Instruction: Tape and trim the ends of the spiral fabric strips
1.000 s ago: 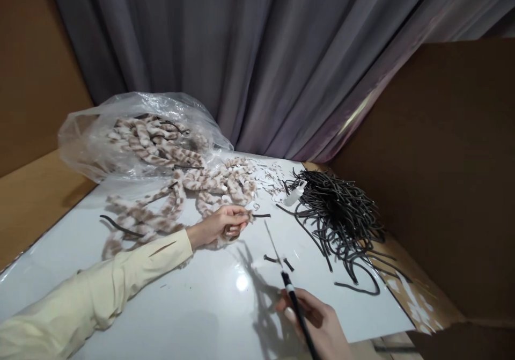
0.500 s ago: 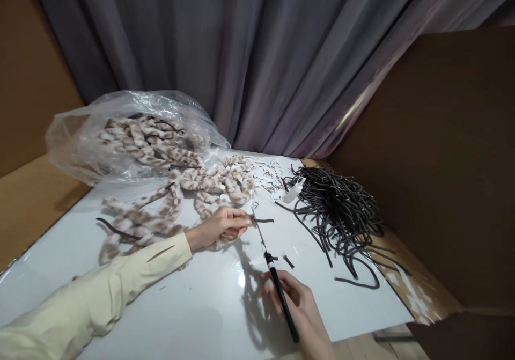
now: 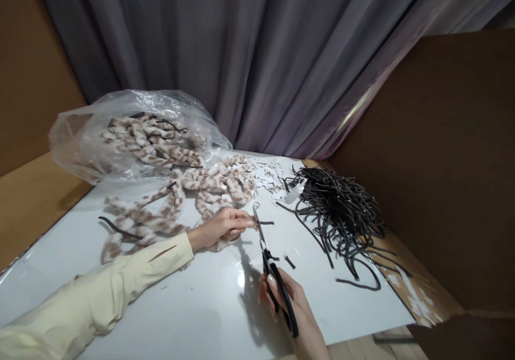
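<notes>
My left hand [image 3: 225,225], in a pale yellow sleeve, is closed in a pinch at the tip of a furry spotted strip [image 3: 219,244], most of which is hidden under the hand. Across that tip lie the blades of black-handled scissors [image 3: 287,309]. My right hand [image 3: 300,306] grips them, fingers in the handles, at the lower middle. A short dark cord end [image 3: 266,222] sticks out on the right of the blades; whether it is still joined cannot be made out. Cut-off bits of dark cord [image 3: 289,262] lie near the scissors.
More furry spotted strips [image 3: 140,220] lie to the left, others inside a clear plastic bag [image 3: 76,145]. A heap of dark cords [image 3: 341,204] sits right, with a small white bottle [image 3: 295,191] at its edge. Small metal rings and scraps [image 3: 267,175] lie at the back.
The scissors have turned in my right hand, so both handle loops now show with the fingers round them. My left hand stays almost in place.
</notes>
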Action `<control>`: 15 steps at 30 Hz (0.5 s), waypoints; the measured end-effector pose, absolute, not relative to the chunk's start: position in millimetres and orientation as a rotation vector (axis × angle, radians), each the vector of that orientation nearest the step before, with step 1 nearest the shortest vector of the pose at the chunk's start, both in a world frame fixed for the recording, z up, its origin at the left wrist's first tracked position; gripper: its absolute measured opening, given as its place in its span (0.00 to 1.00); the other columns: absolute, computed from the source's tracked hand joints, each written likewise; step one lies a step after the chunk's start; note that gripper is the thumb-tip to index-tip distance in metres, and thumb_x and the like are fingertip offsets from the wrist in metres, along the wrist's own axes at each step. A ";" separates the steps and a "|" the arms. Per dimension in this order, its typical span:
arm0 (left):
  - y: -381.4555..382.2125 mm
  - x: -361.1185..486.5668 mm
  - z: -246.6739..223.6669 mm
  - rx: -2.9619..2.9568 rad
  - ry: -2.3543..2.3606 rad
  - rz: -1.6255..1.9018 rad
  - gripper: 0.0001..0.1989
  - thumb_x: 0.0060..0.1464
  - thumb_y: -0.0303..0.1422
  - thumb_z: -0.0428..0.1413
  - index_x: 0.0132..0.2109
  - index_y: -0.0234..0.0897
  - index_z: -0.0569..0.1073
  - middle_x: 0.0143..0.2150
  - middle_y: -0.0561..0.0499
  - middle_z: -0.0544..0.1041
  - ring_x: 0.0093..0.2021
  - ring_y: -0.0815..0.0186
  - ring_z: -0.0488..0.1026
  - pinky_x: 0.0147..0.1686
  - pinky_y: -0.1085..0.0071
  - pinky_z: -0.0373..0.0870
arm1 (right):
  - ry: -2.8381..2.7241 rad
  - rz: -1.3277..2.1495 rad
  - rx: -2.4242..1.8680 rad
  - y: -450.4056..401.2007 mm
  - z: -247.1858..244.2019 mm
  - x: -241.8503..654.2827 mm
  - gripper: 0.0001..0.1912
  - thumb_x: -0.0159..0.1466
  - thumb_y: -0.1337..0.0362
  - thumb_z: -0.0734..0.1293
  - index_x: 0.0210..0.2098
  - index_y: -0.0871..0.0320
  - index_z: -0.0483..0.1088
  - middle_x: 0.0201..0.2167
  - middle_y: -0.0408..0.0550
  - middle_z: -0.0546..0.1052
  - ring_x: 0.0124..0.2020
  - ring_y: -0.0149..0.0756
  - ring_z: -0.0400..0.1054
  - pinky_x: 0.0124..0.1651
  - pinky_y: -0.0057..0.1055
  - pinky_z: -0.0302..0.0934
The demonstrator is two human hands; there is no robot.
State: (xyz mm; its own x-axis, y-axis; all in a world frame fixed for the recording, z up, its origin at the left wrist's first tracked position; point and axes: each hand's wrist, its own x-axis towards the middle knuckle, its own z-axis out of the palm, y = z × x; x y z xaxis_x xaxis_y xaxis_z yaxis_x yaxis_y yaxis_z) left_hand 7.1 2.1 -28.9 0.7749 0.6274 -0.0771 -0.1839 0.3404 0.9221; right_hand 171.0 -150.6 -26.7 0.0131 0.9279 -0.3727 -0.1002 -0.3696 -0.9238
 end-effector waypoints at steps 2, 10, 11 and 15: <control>2.1 6.7 -28.2 1.100 0.460 0.550 0.12 0.49 0.38 0.58 0.32 0.31 0.69 0.16 0.63 0.53 0.14 0.79 0.45 0.15 0.76 0.38 | -0.914 1.513 -1.402 -150.4 -29.5 171.0 0.19 0.58 0.49 0.64 0.30 0.61 0.64 0.19 0.39 0.61 0.21 0.25 0.49 0.24 0.25 0.43; 1.6 7.7 -29.7 1.062 0.442 0.564 0.12 0.50 0.36 0.58 0.31 0.32 0.66 0.16 0.62 0.55 0.14 0.79 0.46 0.16 0.76 0.40 | -0.946 1.503 -1.399 -147.0 -25.4 164.2 0.21 0.58 0.47 0.64 0.28 0.61 0.62 0.18 0.38 0.60 0.20 0.24 0.48 0.22 0.24 0.42; 1.7 7.9 -30.1 1.057 0.440 0.565 0.11 0.50 0.36 0.58 0.30 0.32 0.66 0.16 0.62 0.55 0.14 0.80 0.46 0.16 0.76 0.40 | -0.939 1.509 -1.410 -146.8 -24.4 162.8 0.21 0.58 0.46 0.64 0.29 0.61 0.62 0.18 0.38 0.60 0.19 0.24 0.49 0.22 0.24 0.42; 2.1 8.6 -31.2 1.038 0.431 0.558 0.11 0.51 0.35 0.58 0.30 0.32 0.66 0.16 0.62 0.55 0.14 0.80 0.46 0.16 0.77 0.39 | -0.920 1.512 -1.407 -146.9 -22.4 157.2 0.24 0.57 0.44 0.63 0.27 0.62 0.64 0.17 0.39 0.61 0.19 0.24 0.50 0.21 0.24 0.43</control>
